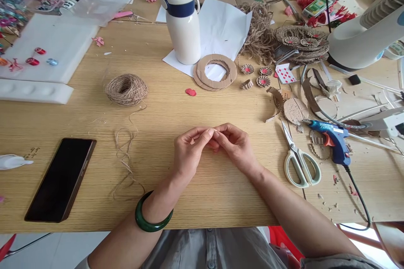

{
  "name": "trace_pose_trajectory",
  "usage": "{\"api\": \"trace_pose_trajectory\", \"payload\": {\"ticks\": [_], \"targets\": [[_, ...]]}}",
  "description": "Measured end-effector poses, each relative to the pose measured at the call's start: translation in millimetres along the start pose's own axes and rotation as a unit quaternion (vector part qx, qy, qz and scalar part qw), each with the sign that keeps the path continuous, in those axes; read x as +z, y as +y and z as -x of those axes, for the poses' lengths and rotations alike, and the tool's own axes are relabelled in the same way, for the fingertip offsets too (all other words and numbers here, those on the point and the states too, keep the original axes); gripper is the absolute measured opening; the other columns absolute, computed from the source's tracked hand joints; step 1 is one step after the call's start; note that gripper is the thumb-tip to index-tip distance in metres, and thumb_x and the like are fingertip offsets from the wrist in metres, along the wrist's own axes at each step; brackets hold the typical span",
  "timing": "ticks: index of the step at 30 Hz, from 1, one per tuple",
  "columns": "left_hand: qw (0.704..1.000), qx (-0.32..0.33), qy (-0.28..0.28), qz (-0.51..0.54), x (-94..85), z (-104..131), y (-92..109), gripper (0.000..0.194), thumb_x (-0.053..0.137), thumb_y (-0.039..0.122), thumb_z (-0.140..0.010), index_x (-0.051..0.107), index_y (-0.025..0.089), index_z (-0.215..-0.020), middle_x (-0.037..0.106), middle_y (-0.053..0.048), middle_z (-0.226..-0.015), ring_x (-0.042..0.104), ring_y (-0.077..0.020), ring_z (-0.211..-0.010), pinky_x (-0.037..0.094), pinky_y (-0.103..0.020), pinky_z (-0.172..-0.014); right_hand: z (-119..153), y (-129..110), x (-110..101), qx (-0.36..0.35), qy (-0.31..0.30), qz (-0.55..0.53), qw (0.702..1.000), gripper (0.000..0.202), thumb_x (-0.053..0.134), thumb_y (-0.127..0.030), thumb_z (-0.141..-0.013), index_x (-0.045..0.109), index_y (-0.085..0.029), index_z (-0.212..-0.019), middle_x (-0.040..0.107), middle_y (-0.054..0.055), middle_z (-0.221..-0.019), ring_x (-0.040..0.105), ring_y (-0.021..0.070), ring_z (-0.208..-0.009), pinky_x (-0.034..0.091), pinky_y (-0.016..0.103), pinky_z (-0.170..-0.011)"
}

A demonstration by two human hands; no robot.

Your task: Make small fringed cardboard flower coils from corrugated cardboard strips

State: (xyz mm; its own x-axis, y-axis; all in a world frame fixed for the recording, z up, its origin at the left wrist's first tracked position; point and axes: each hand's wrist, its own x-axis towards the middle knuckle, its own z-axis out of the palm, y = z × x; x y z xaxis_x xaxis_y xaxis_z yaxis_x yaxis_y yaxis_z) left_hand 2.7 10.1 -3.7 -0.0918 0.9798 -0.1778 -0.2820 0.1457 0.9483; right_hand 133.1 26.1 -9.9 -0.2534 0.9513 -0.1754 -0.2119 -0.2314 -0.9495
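My left hand and my right hand meet fingertip to fingertip over the wooden table, thumbs and forefingers pinched together. Whatever sits between the fingertips is too small to make out. Above the hands lie small red paper discs. A ball of jute twine rests to the upper left, its loose strand trailing down left of my left hand. White-handled scissors lie to the right of my right hand, blades partly apart. Two cardboard rings overlap farther back.
A white bottle stands behind the discs. At left are a phone and white foam block. A blue glue gun with its cable lies at right, near corrugated rosettes, cardboard scraps and twine coils.
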Motion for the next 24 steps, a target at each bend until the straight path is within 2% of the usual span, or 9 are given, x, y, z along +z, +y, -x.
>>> {"api": "trace_pose_trajectory", "payload": {"ticks": [3,11,18,21,24], "targets": [[0.999,-0.035,-0.015,0.019,-0.3,1.4,0.9,0.019,0.071,0.034,-0.082,0.073,0.018,-0.072,0.068,-0.002,-0.06,0.063,-0.0161,-0.053,0.052,-0.027,-0.048,1.4,2.2,-0.1,-0.003,-0.001,0.006,1.0,0.03,0.073,-0.047,-0.081,0.063,-0.019,-0.082,0.066,-0.003,-0.066,0.061,0.0103,-0.05,0.056,0.024,-0.048],[1.0,-0.015,-0.004,0.005,0.2,2.7,-5.0,0.019,0.071,0.036,-0.083,0.076,0.018,-0.076,0.071,-0.002,-0.066,0.061,-0.013,-0.055,0.05,-0.024,-0.049,3.0,5.6,0.0,-0.024,0.0,0.03,0.999,0.026,0.07,-0.044,-0.085,0.059,-0.02,-0.083,0.064,-0.003,-0.065,0.063,0.0113,-0.054,0.06,0.024,-0.051],[0.998,-0.037,0.045,0.023,2.6,-0.8,-4.1,0.021,0.075,0.039,-0.079,0.077,0.018,-0.081,0.075,-0.004,-0.076,0.068,-0.0163,-0.066,0.055,-0.026,-0.06,2.9,6.5,-1.1,-0.053,-0.008,0.07,0.996,0.027,0.065,-0.043,-0.089,0.063,-0.02,-0.102,0.068,0.002,-0.089,0.065,0.0104,-0.062,0.059,0.024,-0.058],[0.997,-0.043,0.05,0.04,2.3,-2.2,-3.1,0.022,0.076,0.039,-0.077,0.076,0.017,-0.08,0.076,-0.005,-0.078,0.07,-0.0177,-0.071,0.056,-0.027,-0.065,4.1,7.0,-3.3,-0.082,0.014,0.112,0.99,0.025,0.062,-0.04,-0.092,0.063,-0.02,-0.106,0.067,0.002,-0.091,0.063,0.0094,-0.061,0.057,0.024,-0.057],[0.997,-0.05,0.051,0.04,1.9,-2.8,-3.6,0.022,0.076,0.038,-0.078,0.076,0.016,-0.079,0.076,-0.005,-0.078,0.07,-0.0169,-0.071,0.057,-0.028,-0.068,4.4,6.3,-5.7,-0.157,0.054,0.197,0.966,0.018,0.061,-0.034,-0.093,0.064,-0.021,-0.105,0.067,0.003,-0.093,0.063,0.0111,-0.068,0.056,0.024,-0.06]]}}
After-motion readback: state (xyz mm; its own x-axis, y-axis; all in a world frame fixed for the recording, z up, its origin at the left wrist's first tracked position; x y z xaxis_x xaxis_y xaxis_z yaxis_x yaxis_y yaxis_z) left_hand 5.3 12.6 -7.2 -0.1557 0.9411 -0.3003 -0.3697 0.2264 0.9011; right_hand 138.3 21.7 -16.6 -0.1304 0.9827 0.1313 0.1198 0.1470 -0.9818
